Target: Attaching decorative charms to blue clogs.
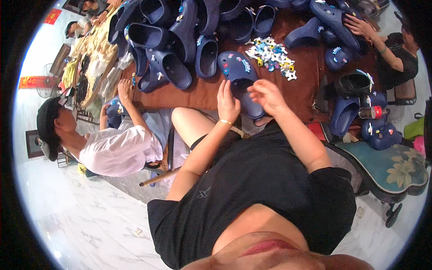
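In front of me a navy blue clog lies on the brown cloth of the table, toe pointing away, with several small charms on its upper. My left hand is at the clog's left side, fingers stretched out and nothing visible in them. My right hand hovers by the right of its opening, fingers loosely bent and apart, seemingly holding nothing. Both hands hide part of the clog's rim. Just beyond, to the right, sits a pile of small white, blue and yellow charms.
Many navy clogs crowd the far side of the brown-covered table. A person in white works at my left; another in black reaches in from the right. A bottle lies among clogs beside a teal chair.
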`<state>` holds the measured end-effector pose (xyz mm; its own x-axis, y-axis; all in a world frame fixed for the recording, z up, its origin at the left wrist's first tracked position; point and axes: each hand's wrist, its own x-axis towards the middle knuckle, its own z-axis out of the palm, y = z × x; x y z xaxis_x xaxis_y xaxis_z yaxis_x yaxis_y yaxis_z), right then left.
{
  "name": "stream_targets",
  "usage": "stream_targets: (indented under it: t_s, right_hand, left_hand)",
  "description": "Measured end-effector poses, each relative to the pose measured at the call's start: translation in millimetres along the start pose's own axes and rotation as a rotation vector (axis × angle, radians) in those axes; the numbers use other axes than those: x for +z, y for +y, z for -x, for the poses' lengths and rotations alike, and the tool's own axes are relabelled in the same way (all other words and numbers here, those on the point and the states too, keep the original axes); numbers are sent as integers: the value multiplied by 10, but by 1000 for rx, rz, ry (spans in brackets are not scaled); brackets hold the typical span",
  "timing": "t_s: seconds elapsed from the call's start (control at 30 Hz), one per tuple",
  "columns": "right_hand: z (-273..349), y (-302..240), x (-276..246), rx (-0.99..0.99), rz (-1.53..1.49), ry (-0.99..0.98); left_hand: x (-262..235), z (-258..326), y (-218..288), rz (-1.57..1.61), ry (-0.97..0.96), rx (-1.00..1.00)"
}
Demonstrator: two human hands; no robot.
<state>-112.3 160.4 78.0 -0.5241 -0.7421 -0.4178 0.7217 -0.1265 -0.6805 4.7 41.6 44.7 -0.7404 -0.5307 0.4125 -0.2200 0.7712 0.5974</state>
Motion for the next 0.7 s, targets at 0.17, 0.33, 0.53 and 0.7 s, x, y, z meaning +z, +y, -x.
stream_targets:
  t_s: [0.17,0.33,0.53,0.7]
  right_hand:
    - [-461,80,-454,-560,699,264]
    - [-293,390,-242,-483,1081,142]
    - [-409,268,-227,-608,1119,208]
    - [-994,47,-183,-836,1301,308]
  left_hand:
    - [41,22,227,110,-70,270]
    - [315,-179,124,-301,-450,-57]
    - [425,-147,-285,-386,-406,-77]
    - [309,-116,-156,-335,-321,63]
